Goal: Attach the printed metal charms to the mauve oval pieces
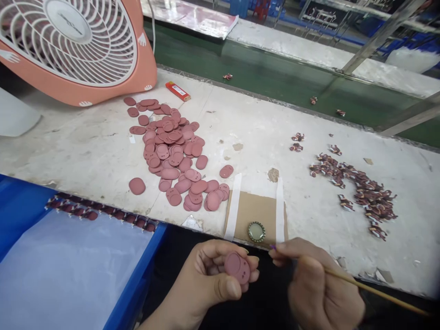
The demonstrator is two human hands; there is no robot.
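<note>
1. Far left, we see a blue bin lined with clear plastic, a row of dark pink pieces along its rim, and a peach fan on the bench
2. Our left hand holds a pink oval piece in a narrow grip between thumb and fingers; a heap of matching ovals and an orange lighter lie ahead
3. A round metal-rimmed cap sits on a cardboard square edged with white tape
4. Our right hand pinches a thin wooden stick, with a purple tip, we think
5. Further right lie small reddish-brown pieces, too small to identify, and a green conveyor belt runs behind the bench
</note>
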